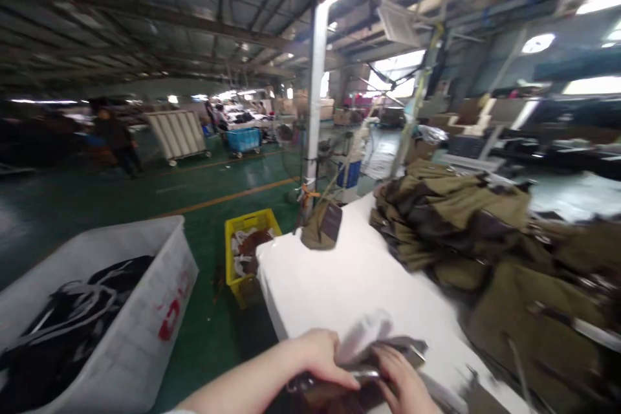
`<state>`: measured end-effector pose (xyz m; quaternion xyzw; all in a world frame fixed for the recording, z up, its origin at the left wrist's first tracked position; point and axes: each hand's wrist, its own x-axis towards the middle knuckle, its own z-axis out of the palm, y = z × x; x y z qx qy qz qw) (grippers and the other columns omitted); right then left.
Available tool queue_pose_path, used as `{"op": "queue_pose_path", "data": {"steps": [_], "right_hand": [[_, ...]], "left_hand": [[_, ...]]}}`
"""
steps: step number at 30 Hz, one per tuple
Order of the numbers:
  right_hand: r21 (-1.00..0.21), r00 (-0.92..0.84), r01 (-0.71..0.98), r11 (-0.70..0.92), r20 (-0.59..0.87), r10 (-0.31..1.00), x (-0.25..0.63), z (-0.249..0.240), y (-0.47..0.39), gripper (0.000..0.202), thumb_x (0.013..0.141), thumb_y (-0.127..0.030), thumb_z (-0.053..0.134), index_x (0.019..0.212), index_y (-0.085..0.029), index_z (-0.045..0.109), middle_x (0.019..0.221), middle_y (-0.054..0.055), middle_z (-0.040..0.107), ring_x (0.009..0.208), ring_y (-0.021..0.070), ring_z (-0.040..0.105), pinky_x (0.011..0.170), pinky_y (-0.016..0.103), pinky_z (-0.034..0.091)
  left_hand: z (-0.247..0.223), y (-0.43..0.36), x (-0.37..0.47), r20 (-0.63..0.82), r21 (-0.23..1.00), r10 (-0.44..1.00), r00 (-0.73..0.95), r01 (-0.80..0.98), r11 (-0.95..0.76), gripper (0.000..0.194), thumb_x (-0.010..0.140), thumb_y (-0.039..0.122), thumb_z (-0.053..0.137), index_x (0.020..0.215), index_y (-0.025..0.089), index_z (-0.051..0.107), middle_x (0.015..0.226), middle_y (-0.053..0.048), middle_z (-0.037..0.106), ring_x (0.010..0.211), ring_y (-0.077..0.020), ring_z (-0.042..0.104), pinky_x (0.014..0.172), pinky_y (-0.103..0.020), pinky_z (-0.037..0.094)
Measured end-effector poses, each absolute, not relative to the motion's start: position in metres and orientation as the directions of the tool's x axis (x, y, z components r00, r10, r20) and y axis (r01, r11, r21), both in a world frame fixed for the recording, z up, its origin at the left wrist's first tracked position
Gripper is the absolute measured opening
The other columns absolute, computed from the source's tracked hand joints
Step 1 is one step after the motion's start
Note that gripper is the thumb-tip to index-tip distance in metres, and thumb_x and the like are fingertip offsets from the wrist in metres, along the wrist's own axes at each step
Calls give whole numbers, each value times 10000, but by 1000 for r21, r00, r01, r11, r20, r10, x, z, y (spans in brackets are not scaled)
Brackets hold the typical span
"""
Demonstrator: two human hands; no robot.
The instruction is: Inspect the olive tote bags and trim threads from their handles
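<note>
At the near edge of the white table (330, 284), my left hand (320, 357) is closed on a dark brown, leather-like piece with shiny metal fittings (334, 398). My right hand (405, 380) grips the same piece from the right, fingers curled over it. Blur and the frame's bottom edge hide its full shape. Just beyond the hands, a pale, translucent blurred thing (363, 335) stands up from it. To the right lies a large heap of olive canvas bags with brown trim (451, 213). A small olive and brown pouch (323, 225) sits at the table's far corner.
On the left stands a large white bin (182, 265) holding black fabric items. A yellow crate (264, 215) with brown and white pieces is on the floor beside the table. A metal post (313, 97) rises behind the far corner. A person (116, 136) is in the left background.
</note>
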<state>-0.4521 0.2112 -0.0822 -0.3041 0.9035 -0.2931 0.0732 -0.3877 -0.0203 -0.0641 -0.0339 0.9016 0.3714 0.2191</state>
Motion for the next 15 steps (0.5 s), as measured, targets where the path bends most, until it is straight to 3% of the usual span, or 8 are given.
{"op": "queue_pose_path", "data": {"steps": [1,4,6,9,12,15], "right_hand": [[-577,-742,-571,584,58,-668,-448,-80,215,282,835,-197,563,1079,-238,699,1304,88,667,1292,246,558,1151,438,458],[-574,-710,-605,552,75,-700,-440,-67,217,360,807,-97,504,1124,-155,665,1263,124,682,1262,255,561,1222,528,323],[-585,-725,-596,551,95,-683,-435,-55,219,329,798,-90,541,1098,-159,660,1185,105,711,1196,242,592,1219,535,304],[-594,-718,-617,517,154,-679,-426,-42,226,222,821,-127,594,1025,-196,649,1247,63,690,1253,207,552,1223,475,288],[-574,-714,-633,519,176,-677,-419,-33,235,152,854,-165,590,993,-215,627,1306,33,666,1296,181,519,1237,431,250],[-498,-739,-624,602,125,-662,-416,-23,242,123,882,-170,531,962,-207,617,1124,37,718,1149,171,598,1229,413,266]], "left_hand": [[-64,-19,-390,-421,688,125,-898,-226,690,585,608,709,733,939,227,739,823,-38,714,737,-234,659,660,-338,502],[-67,-17,-393,-387,757,187,-903,-195,624,442,726,574,681,969,208,725,855,-10,716,776,-189,639,688,-281,468],[-71,-17,-394,-352,783,214,-911,-161,600,424,761,560,652,952,185,702,826,-6,704,767,-182,619,683,-275,453],[-79,-16,-398,-351,837,255,-901,-179,517,452,839,595,550,923,169,672,843,-15,705,820,-188,619,740,-277,467],[-86,-10,-402,-375,814,251,-892,-187,550,405,823,538,588,1015,191,669,848,2,725,847,-200,649,790,-283,489],[-90,-5,-410,-354,759,212,-911,-147,634,427,746,425,669,1123,227,672,922,2,758,887,-225,687,830,-298,513]]}}
